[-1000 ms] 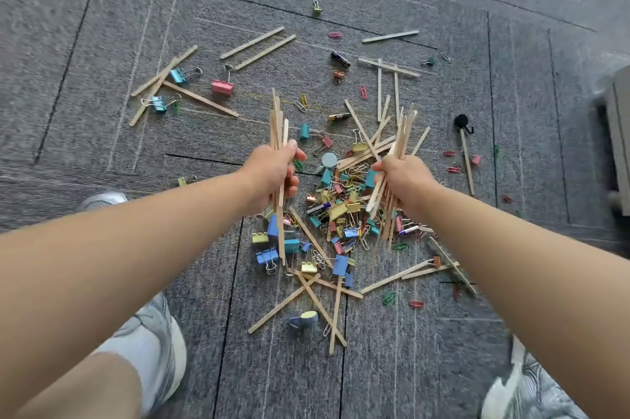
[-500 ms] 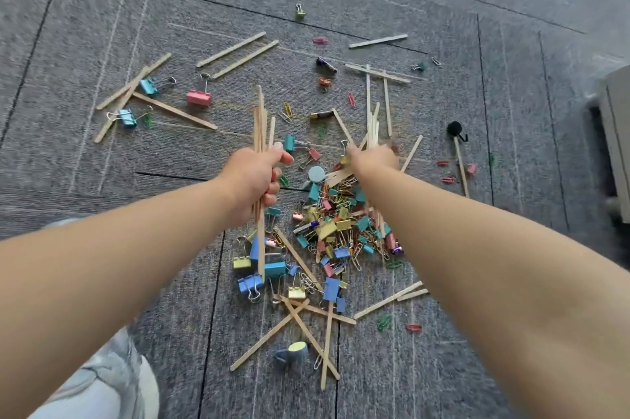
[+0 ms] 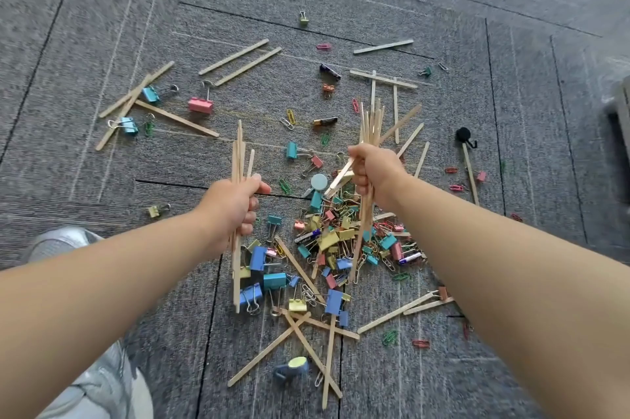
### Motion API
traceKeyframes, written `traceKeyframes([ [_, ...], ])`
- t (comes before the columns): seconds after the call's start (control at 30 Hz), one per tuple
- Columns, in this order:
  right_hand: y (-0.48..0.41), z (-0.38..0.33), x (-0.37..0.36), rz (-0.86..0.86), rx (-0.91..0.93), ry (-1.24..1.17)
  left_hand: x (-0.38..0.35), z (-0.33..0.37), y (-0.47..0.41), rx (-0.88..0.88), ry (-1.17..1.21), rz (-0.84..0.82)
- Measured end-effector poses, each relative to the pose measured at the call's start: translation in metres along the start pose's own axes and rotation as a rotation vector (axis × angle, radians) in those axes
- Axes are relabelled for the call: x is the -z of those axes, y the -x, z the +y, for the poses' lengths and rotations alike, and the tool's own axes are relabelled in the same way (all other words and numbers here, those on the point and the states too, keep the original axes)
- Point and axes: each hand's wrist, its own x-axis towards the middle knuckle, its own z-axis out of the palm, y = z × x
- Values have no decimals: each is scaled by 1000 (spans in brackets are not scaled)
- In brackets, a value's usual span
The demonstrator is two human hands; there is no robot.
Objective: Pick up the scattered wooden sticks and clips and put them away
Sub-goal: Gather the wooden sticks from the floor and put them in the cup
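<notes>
Left grip (image 3: 235, 207) clenched round upright bundle of thin pale wooden sticks (image 3: 238, 152). Right grip (image 3: 373, 169) clenched round second, fanned stick bundle (image 3: 371, 125). Heap of coloured metal binder clips and paper clips (image 3: 329, 239) lies beneath and between both grips. Crossed loose sticks (image 3: 269, 349) lie on grey carpet floor (image 3: 102, 26), nearer body than grips, long axes diagonal; judged within reach of either grip. Two parallel sticks (image 3: 399, 313) bodyward of right grip, right nearer. Stick cluster (image 3: 177, 118) far out beyond left grip. Open carpet all round; storage place not identifiable.
</notes>
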Motion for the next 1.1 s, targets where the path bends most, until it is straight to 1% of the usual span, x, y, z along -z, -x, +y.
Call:
traceKeyframes([
  [0.17, 6, -4, 1, -62, 42, -85, -12, 1, 1, 5, 1, -33],
  [0.3, 29, -20, 22, -17, 33, -170, -29, 20, 18, 4, 37, -29],
  [0.43, 81, -31, 60, -56, 44, -211, -63, 54, 62, -38, 125, -5],
  [0.57, 144, -26, 103, -50, 66, -253, -116, 83, 125, -105, 181, -45],
  [0.7, 231, -27, 166, -65, 65, -289, -171, 110, 224, -203, 117, -112],
  [0.8, 335, -43, 228, -117, 63, -173, -212, 132, 331, -292, 88, -201],
  [0.87, 418, -54, 274, -128, 97, -139, -243, 145, 414, -401, -17, -235],
  [0.97, 547, -63, 341, -49, 251, -196, -290, 153, 533, -555, -83, -299],
  [1.03, 634, -52, 383, 28, 349, -278, -323, 147, 611, -578, -66, -368],
  [1.1, 711, -31, 424, 130, 413, -327, -357, 136, 681, -589, -58, -475],
])
